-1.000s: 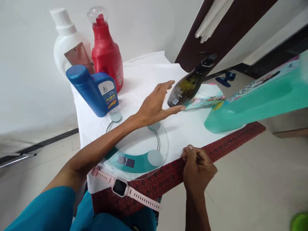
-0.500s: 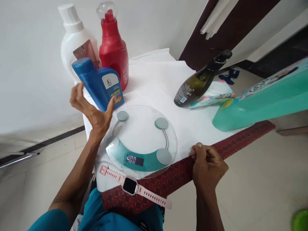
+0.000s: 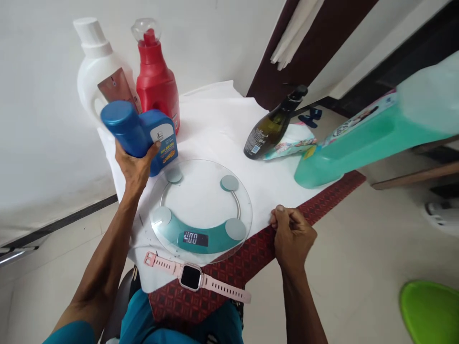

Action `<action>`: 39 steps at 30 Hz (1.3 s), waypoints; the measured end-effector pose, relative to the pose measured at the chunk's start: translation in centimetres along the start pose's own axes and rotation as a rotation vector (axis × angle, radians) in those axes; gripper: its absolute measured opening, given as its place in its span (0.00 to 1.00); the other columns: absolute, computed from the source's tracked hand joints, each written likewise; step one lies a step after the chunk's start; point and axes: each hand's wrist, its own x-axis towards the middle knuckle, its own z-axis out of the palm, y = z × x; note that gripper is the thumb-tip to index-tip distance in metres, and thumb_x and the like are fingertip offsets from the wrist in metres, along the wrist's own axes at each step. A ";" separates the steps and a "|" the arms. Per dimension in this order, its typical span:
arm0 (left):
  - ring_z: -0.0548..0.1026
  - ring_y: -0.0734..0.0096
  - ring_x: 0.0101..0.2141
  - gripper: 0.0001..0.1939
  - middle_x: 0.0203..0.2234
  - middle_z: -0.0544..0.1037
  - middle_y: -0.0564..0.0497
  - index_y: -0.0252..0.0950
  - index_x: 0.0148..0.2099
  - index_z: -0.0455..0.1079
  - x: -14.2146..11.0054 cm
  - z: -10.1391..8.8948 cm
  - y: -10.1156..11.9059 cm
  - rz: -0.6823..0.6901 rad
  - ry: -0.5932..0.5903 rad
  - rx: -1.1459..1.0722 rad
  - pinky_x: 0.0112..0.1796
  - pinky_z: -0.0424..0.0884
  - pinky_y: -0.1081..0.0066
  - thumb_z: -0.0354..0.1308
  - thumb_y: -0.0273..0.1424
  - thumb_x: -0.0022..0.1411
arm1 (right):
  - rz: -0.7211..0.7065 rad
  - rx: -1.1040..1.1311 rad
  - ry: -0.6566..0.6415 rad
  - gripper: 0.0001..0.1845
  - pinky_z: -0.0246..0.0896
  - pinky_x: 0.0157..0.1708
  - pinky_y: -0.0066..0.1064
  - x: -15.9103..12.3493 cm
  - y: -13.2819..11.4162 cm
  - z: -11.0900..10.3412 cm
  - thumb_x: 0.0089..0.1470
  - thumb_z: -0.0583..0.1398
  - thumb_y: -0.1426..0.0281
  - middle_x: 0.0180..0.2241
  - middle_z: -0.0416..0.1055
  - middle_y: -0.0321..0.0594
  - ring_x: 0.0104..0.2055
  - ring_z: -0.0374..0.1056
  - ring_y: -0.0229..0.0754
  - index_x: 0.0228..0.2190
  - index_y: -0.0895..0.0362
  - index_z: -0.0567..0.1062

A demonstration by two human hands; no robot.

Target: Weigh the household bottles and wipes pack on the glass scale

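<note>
My left hand (image 3: 134,165) is wrapped round a blue engine oil bottle (image 3: 163,143), its thumb across the label side. The bottle leans with its cap toward me; whether its base touches the table I cannot tell. Just in front of it lies a round glass scale (image 3: 204,241) with a teal band and a lit display showing zeros. My right hand (image 3: 294,236) is closed in a loose fist at the table's near edge, right of the scale, with nothing visible in it. A pink-strapped smartwatch (image 3: 191,277) lies before the scale.
Behind the blue bottle stand a white bottle (image 3: 103,67), a pink tube (image 3: 116,88) and a red pump bottle (image 3: 156,81). To the right are a dark green glass bottle (image 3: 268,129), a patterned packet (image 3: 294,138) and a large green liquid jug (image 3: 340,153). A green stool (image 3: 430,310) is lower right.
My left hand, spread beside the blue engine oil bottle before, has closed round it, and the bottle has tilted toward me. My right hand keeps its fist. The view has shifted right.
</note>
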 end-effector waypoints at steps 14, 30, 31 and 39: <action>0.84 0.52 0.39 0.28 0.37 0.84 0.48 0.40 0.44 0.76 -9.3 -1.6 11.5 -0.012 -0.535 -0.191 0.42 0.87 0.50 0.79 0.50 0.49 | -0.009 0.071 -0.007 0.26 0.60 0.28 0.33 0.0 -0.2 0.2 0.63 0.65 0.46 0.22 0.71 0.34 0.25 0.65 0.38 0.25 0.54 0.74; 0.83 0.47 0.49 0.43 0.47 0.82 0.43 0.41 0.61 0.71 -11.1 0.1 10.1 0.061 -0.580 -0.172 0.50 0.82 0.48 0.78 0.55 0.50 | -0.021 0.097 0.005 0.27 0.61 0.28 0.34 0.1 -0.4 0.2 0.65 0.62 0.45 0.21 0.71 0.34 0.24 0.65 0.39 0.25 0.52 0.74; 0.82 0.46 0.53 0.46 0.51 0.81 0.43 0.43 0.65 0.69 -10.8 -0.1 9.9 0.093 -0.588 -0.188 0.53 0.81 0.48 0.78 0.57 0.50 | -0.024 0.097 0.005 0.27 0.61 0.28 0.34 0.1 -0.4 0.2 0.65 0.62 0.45 0.21 0.71 0.34 0.24 0.65 0.38 0.25 0.52 0.74; 0.75 0.45 0.63 0.50 0.61 0.75 0.45 0.55 0.69 0.65 -7.2 -3.0 7.6 0.265 -0.543 -0.302 0.60 0.77 0.47 0.65 0.74 0.51 | -0.034 0.114 0.008 0.26 0.59 0.28 0.33 0.1 -0.5 0.2 0.67 0.62 0.47 0.22 0.71 0.33 0.23 0.65 0.37 0.25 0.52 0.73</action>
